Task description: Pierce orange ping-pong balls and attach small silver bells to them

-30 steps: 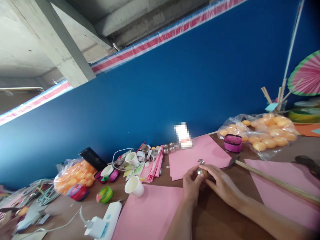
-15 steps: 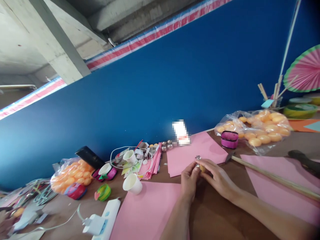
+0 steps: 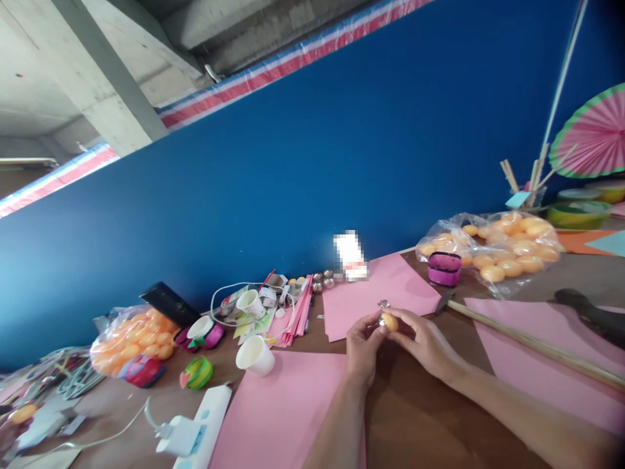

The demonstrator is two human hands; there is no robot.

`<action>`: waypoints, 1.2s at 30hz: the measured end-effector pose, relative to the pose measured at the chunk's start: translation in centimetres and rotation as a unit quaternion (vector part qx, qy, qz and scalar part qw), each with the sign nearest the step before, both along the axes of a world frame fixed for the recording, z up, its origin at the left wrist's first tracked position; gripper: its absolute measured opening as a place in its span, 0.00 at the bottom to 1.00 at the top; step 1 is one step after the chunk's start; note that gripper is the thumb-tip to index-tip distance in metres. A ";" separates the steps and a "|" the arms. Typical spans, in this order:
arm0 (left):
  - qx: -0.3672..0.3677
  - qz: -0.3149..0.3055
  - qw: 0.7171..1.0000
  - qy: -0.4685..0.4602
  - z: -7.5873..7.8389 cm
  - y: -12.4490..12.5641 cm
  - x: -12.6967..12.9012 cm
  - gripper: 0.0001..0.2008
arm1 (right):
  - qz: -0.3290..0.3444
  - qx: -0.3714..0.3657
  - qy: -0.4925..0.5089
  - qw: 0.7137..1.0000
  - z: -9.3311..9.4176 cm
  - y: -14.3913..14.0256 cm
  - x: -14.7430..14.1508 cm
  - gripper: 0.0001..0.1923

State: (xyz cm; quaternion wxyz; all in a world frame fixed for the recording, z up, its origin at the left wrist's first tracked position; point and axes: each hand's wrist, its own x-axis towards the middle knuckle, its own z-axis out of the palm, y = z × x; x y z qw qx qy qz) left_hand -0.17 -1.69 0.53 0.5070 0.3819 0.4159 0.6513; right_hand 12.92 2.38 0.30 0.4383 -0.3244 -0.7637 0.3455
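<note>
A: What have the hands got?

B: From my remote seat: left hand point(image 3: 362, 342) and right hand point(image 3: 424, 344) meet over the brown bench point(image 3: 420, 423), just in front of the far pink sheet point(image 3: 378, 296). Between them sits a small orange ball point(image 3: 389, 322). Right fingers point(image 3: 401, 314) curl over its top and side, closed on it. Left fingertips press in from the other side, also closed against it. A small silvery piece point(image 3: 383, 304) shows just above the ball; I cannot tell if it is joined to it.

A: Raised or resting?

B: Ball looks held slightly clear of the bench, though I can't be sure. Both forearms run in from the lower edge.

A: Surroundings?

B: Near pink sheet point(image 3: 288, 410) below the left wrist. White paper cup point(image 3: 256, 355) on its side to the left. Magenta tape roll point(image 3: 444, 268) and a clear bag of orange balls point(image 3: 508, 251) to the right rear. Long wooden stick point(image 3: 532, 348) beyond the right forearm. Second bag of orange balls point(image 3: 129, 339) far left, white power strip point(image 3: 195, 433) near the front.
</note>
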 end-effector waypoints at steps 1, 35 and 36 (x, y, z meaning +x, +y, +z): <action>0.002 -0.001 1.000 0.000 -0.1 0.0 0.0 0.17 | -0.002 -0.001 0.003 1.000 0.0 0.0 0.0 0.18; -0.030 0.013 0.973 -0.229 0.5 0.6 -1.3 0.13 | -0.056 0.008 -0.109 0.992 4.1 2.2 1.3 0.15; -0.031 0.016 0.969 -0.245 0.4 0.7 -1.3 0.12 | -0.063 0.016 -0.155 0.986 4.3 2.9 1.3 0.14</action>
